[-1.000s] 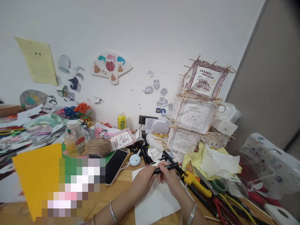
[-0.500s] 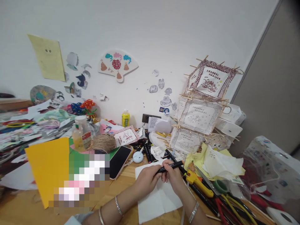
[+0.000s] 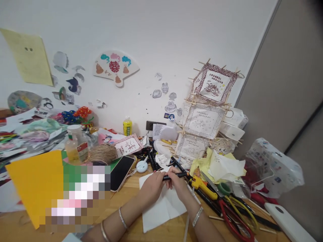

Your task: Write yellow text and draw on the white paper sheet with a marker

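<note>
Marker [image 3: 182, 174]: in the head view, black with an orange tip at its right end, held crosswise in both hands above the far part of the paper.
Left hand [image 3: 154, 183]: closed around the marker's left end, knuckles up.
Right hand [image 3: 176, 181]: closed on the marker nearer the orange end, thumb side near the left hand; which end might be a cap, I cannot tell.
Paper [image 3: 161, 215]: white, creased, flat on the table [image 3: 126, 205] beneath the hands and forearms.
Paper risk: a slip of the grip could drop the marker onto it and, if the tip is bare, leave a stray mark; a dragging wrist could shift or wrinkle it.
Glue gun [image 3: 205, 189]: yellow, just beside the right forearm; a rightward elbow swing could knock it, and its nozzle might burn if hot, which cannot be seen.
Scissors [image 3: 234, 222]: red handles, right of the glue gun; reaching that way could catch the blades.
Loose markers [image 3: 152, 160]: heaped beyond the hands; a dropped one could easily get lost among them.
</note>
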The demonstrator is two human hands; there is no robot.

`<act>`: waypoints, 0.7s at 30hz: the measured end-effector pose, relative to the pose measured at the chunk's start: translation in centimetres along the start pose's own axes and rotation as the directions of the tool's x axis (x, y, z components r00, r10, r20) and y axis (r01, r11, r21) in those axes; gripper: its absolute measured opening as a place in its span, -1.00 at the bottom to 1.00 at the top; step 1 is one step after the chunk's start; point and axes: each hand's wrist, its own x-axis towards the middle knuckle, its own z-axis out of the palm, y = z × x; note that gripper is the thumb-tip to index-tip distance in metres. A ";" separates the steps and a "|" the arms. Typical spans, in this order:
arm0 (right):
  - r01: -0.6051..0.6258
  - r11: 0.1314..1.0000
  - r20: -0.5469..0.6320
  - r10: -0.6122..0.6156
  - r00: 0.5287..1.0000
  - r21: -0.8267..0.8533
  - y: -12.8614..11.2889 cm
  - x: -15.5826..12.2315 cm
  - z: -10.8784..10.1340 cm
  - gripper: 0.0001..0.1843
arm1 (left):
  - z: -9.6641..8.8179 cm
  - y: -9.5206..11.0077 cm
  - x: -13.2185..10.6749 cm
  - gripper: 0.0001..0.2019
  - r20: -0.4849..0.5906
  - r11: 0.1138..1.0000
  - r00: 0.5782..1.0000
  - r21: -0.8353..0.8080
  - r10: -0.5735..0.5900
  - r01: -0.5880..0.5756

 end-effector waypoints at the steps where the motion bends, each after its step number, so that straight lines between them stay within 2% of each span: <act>1: -0.011 1.000 0.015 0.011 1.000 -0.007 0.0 0.0 -0.1 -0.79 | -0.2 0.2 0.0 -0.79 0.008 1.000 1.000 -0.007 0.010 -0.010; 6: -0.030 0.999 0.106 0.031 0.994 -0.012 -0.8 -0.2 -0.4 -0.84 | -1.2 0.6 0.0 -0.79 0.035 1.000 0.999 -0.014 0.027 -0.026; 11: -0.001 1.000 0.096 0.003 0.995 -0.022 -1.6 -0.3 -0.2 -0.84 | -1.4 0.6 0.1 -0.81 0.031 1.000 0.999 0.021 0.014 -0.014; 14: 0.007 0.999 0.041 -0.005 0.999 -0.042 -1.6 -0.2 0.1 -0.83 | -1.0 0.5 0.1 -0.79 0.015 0.999 1.000 0.041 0.022 -0.023; 18: 0.007 0.995 -0.125 -0.019 0.992 -0.098 -1.2 -0.4 0.5 -0.82 | -0.6 0.8 0.2 -0.71 0.018 0.997 0.998 0.034 0.065 -0.066; 21: -0.030 0.995 -0.139 0.016 0.990 -0.099 -1.8 -1.1 0.6 -0.82 | -1.1 1.7 -0.2 -0.73 0.040 0.994 0.994 0.013 0.105 -0.105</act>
